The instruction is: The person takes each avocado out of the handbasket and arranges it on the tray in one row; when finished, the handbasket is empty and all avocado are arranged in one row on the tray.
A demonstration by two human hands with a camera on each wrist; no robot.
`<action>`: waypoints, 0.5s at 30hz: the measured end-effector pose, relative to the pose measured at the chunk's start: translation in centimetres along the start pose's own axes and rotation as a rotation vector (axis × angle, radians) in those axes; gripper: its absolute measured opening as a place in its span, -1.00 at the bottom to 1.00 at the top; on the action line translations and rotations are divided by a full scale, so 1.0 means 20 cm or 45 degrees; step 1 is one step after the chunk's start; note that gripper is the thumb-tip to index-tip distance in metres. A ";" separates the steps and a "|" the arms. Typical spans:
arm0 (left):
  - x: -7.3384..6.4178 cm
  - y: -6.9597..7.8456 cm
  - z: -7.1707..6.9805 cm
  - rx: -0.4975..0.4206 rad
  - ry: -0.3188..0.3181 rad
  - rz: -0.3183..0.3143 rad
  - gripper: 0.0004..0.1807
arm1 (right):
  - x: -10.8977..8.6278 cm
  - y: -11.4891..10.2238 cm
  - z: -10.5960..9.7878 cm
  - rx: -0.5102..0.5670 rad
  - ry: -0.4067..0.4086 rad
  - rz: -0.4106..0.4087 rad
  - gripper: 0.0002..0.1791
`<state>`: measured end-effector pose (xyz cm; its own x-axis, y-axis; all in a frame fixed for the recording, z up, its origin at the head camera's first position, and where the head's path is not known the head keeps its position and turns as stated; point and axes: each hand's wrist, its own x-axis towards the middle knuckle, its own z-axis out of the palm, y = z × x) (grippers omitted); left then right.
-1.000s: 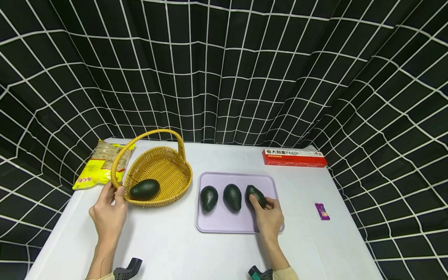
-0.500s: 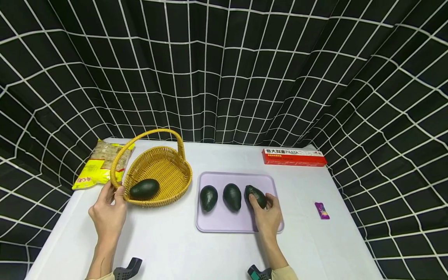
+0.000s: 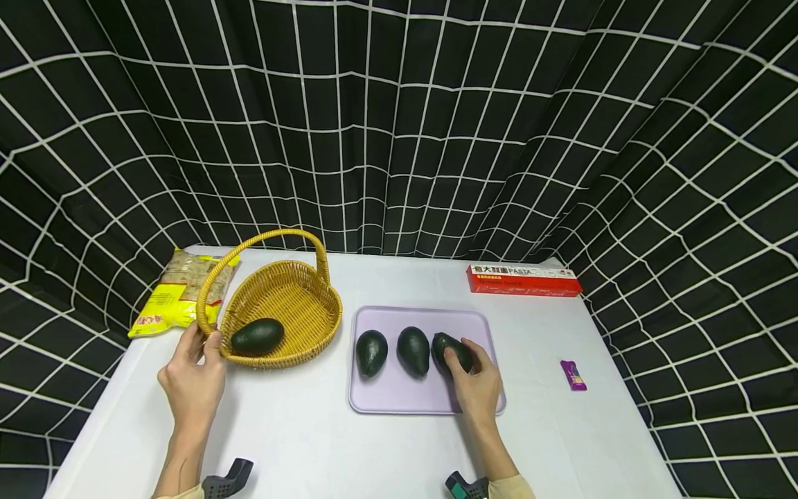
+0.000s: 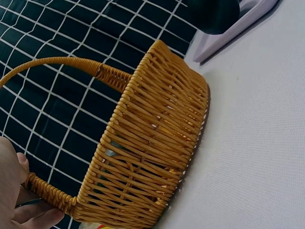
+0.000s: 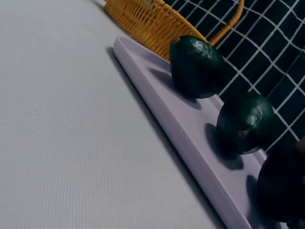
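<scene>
My left hand grips the handle of a yellow wicker basket near its left base. Inside the basket, toward its front left, lies a dark green avocado. In the left wrist view, thumb and fingers wrap the lower end of the handle. A lilac tray bears three more avocados in a row: a left one, a middle one and a right one. My right hand holds the right avocado between thumb and fingers, over the tray's right side.
A yellow snack bag lies behind the basket at the left. At the back right is a red pasta box. A small purple packet rests on the white table to the right. A black gridded curtain surrounds the table.
The right avocado has shifted slightly left and its tip has turned in my right hand, whose fingers now reach further over it. My left hand and the basket have stayed put.
</scene>
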<state>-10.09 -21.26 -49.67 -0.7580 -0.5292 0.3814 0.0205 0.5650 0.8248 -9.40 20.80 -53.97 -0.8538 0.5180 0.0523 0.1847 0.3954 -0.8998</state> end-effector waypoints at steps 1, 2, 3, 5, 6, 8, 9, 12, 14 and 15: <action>0.00 0.00 0.00 0.001 0.001 0.000 -0.51 | 0.00 0.00 0.00 -0.005 0.004 -0.002 -0.46; 0.00 0.00 0.00 0.000 0.002 0.000 -0.51 | 0.00 0.00 0.00 -0.009 0.013 0.000 -0.47; 0.00 0.00 0.00 0.000 0.003 0.001 -0.51 | 0.00 0.00 0.00 -0.008 0.022 0.007 -0.46; 0.00 0.00 0.00 -0.001 0.005 0.005 -0.51 | 0.00 -0.01 0.01 0.011 0.047 0.029 -0.45; 0.00 0.00 0.00 -0.002 0.006 0.007 -0.51 | 0.00 -0.01 0.01 0.023 0.056 0.036 -0.44; 0.00 0.00 0.00 -0.003 0.007 0.010 -0.51 | 0.00 -0.02 0.02 0.038 0.070 0.047 -0.42; 0.00 0.00 0.00 -0.003 0.008 0.010 -0.52 | 0.01 -0.02 0.02 0.044 0.078 0.052 -0.42; 0.00 0.00 0.00 -0.001 0.010 0.007 -0.52 | 0.00 -0.03 0.02 0.043 0.095 0.062 -0.42; 0.00 0.00 0.00 0.003 0.011 0.003 -0.53 | 0.00 -0.03 0.02 0.038 0.100 0.065 -0.41; 0.00 0.00 0.00 0.003 0.013 0.003 -0.53 | 0.00 -0.03 0.02 0.034 0.098 0.068 -0.41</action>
<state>-10.04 -21.16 -49.61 -0.7514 -0.5341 0.3875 0.0207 0.5679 0.8228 -9.79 20.26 -53.62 -0.8030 0.5948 0.0362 0.2150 0.3459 -0.9133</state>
